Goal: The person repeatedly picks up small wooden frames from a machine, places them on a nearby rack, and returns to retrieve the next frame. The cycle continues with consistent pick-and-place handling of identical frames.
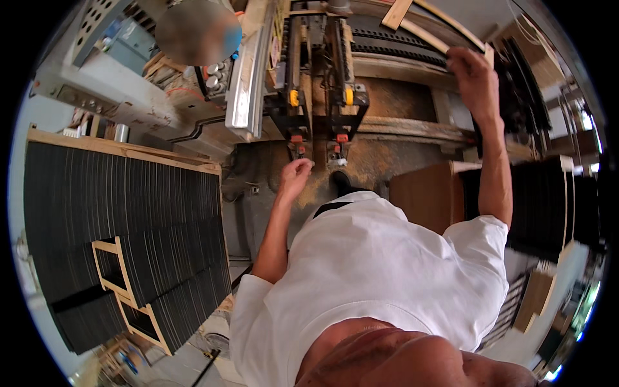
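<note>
At the upper right, my right hand (pixel 476 74) is closed at the near end of a narrow frame of pale wood strips (pixel 424 36), which lies slanting across the machine. Its fingers hide the part of the frame they grip. My left hand (pixel 295 177) hangs in front of my body with its fingers curled together; whether anything small is in them cannot be made out. Just beyond it are the near ends of two parallel machine rails (pixel 298 122), fitted with yellow knobs (pixel 349 97) and red blocks (pixel 342 138).
Tall stacks of black panels (pixel 122 200) stand on my left, with pale wood frames (pixel 109 264) against them. On my right is a brown board (pixel 422 197) beside more black panels (pixel 529 193). Sawdust (pixel 403 103) covers the floor under the machine. A person with a blurred head (pixel 196 32) is at the upper left.
</note>
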A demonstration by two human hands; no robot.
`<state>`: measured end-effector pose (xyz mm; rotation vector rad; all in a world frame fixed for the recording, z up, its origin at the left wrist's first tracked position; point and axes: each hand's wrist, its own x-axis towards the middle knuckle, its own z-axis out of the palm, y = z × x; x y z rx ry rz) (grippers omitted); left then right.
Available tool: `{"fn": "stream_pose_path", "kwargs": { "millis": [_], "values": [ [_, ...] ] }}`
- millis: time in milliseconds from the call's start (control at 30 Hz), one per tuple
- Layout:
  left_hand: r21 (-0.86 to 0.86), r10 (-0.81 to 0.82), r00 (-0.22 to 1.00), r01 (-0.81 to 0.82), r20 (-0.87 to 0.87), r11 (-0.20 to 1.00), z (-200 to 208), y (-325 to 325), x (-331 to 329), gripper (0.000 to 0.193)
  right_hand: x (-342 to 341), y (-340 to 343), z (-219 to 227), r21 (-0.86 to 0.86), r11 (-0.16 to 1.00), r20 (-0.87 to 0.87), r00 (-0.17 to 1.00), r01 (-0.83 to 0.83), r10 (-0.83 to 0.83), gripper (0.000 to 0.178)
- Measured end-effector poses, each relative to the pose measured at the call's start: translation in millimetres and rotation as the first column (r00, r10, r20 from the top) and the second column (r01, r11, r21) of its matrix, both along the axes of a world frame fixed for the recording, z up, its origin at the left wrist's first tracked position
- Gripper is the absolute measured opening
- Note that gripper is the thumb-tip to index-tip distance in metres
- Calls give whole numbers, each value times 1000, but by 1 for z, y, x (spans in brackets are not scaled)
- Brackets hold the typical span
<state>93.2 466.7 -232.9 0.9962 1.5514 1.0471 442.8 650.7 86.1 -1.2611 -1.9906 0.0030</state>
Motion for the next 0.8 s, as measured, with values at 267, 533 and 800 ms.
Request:
{"fn": "stream_pose_path", "kwargs": {
  "millis": [267, 533, 800],
  "values": [
    [175, 83, 967, -128, 242, 976, 82, 230, 33, 25, -2, 99, -74, -277, 956, -161, 986, -94, 51, 18],
    [-110, 243, 737, -225, 630, 968, 56, 499, -8, 43, 36, 135, -99, -337, 941, -94, 995, -43, 12, 18],
    [0, 202, 460, -402, 864, 916, 30, 574, -8, 25, 29, 155, -110, -352, 926, -69, 990, -137, 120, 19]
  ]
}}
